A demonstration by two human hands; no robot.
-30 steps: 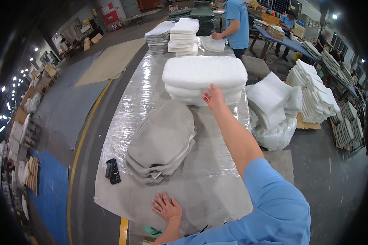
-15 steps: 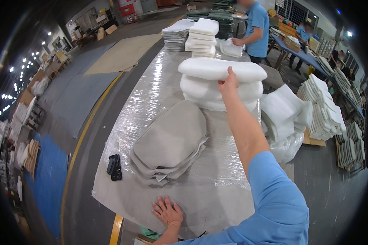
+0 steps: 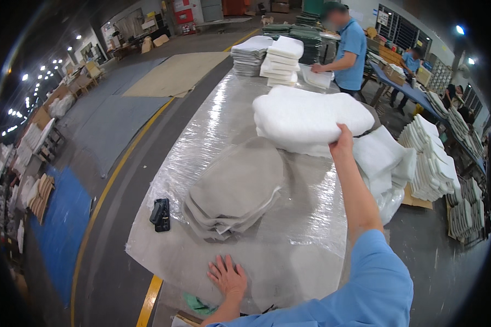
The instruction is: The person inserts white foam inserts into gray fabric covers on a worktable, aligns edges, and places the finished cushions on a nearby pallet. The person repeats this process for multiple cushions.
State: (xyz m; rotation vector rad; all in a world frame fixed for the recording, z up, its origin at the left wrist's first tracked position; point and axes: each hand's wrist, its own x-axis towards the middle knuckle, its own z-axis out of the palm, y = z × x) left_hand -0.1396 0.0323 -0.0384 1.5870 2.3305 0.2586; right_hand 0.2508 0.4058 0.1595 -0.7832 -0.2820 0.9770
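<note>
My right hand (image 3: 342, 140) reaches forward and pinches the near right edge of a thick white padding sheet (image 3: 305, 117), on top of a pile of the same soft pads. The lower pads are mostly hidden under it. My left hand (image 3: 228, 277) lies flat with fingers spread on the near part of the table (image 3: 300, 272), holding nothing. Between the hands sits a stack of grey, rounded fabric pieces (image 3: 237, 180), its layers slightly fanned at the near end. A small black object (image 3: 161, 215) rests left of that stack.
Folded white pads (image 3: 282, 57) and a grey-white stack (image 3: 249, 54) stand at the table's far end. A co-worker in a blue shirt (image 3: 350, 52) stands beyond them. More white pads (image 3: 379, 155) are heaped right of the table. Green cloth (image 3: 198, 304) shows by my left wrist.
My right hand has moved right and towards me along the white pad, whose top now lies flatter and wider. The left hand stays on the table. The view has shifted slightly.
</note>
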